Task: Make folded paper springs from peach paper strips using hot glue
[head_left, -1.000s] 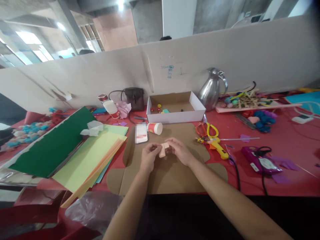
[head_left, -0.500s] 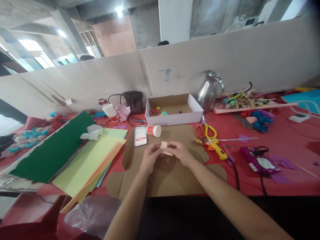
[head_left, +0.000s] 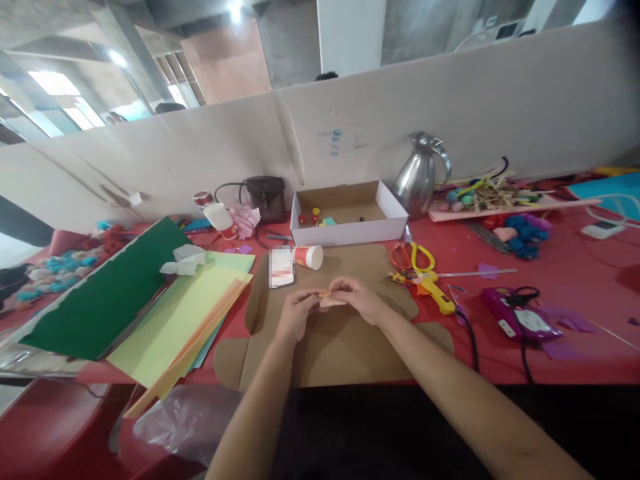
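Between my two hands is a small strip of pale orange paper [head_left: 333,302], bent or folded, held over the brown cardboard sheet [head_left: 345,357]. The fingers of my left hand [head_left: 296,313] pinch its left end. My right hand [head_left: 361,301] grips the other end with thumb and fingers, hiding part of it. Just beyond the hands a red and white paper cup [head_left: 309,257] lies on its side on the cardboard. Beside it is a white item [head_left: 282,268] with a blurred-out face.
An open white box [head_left: 350,233] with small bits inside stands behind the cardboard. To the right lie scissors [head_left: 420,258], a yellow glue gun [head_left: 436,293] and a purple device [head_left: 520,317] with cables. Coloured paper sheets [head_left: 175,320] and a green board [head_left: 110,300] lie left. A steel jug [head_left: 419,177] stands behind.
The paper strip has been turned and its upright end tipped down between my fingers. Both hands stay at nearly the same spot. The view has shifted slightly.
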Motion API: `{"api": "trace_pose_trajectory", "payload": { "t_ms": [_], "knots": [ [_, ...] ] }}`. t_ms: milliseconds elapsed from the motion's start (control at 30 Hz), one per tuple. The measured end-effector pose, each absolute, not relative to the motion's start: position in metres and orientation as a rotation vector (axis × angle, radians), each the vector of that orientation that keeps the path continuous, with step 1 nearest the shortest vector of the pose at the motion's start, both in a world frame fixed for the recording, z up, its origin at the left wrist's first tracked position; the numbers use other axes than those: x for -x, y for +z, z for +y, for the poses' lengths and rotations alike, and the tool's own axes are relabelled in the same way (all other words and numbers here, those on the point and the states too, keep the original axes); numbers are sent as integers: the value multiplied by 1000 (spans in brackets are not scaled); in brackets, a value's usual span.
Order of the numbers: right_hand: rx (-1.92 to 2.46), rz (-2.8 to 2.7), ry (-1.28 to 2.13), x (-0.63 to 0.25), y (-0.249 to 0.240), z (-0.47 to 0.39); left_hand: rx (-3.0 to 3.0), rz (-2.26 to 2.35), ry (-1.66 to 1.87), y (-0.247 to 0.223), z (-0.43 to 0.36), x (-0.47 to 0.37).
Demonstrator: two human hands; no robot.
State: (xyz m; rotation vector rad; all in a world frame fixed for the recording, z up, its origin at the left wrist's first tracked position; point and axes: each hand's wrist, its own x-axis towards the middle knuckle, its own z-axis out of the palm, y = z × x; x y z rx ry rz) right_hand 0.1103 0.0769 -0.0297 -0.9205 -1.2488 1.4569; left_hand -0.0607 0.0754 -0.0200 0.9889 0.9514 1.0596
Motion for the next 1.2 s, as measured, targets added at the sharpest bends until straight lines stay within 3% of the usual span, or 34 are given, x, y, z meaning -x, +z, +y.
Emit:
{"api": "trace_pose_trajectory", "payload": {
  "t_ms": [433, 733, 1200],
  "knots": [
    [1015, -1296, 1389, -112, -31, 76, -1100, 962, 1036, -26, 75, 62],
    [950, -1151, 1344, -95, -30, 68, -1054, 989, 1309, -30, 68, 48],
    [976, -1171, 1416, -105, -29, 73, -1041, 937, 981, -14, 74, 61]
  ]
}}
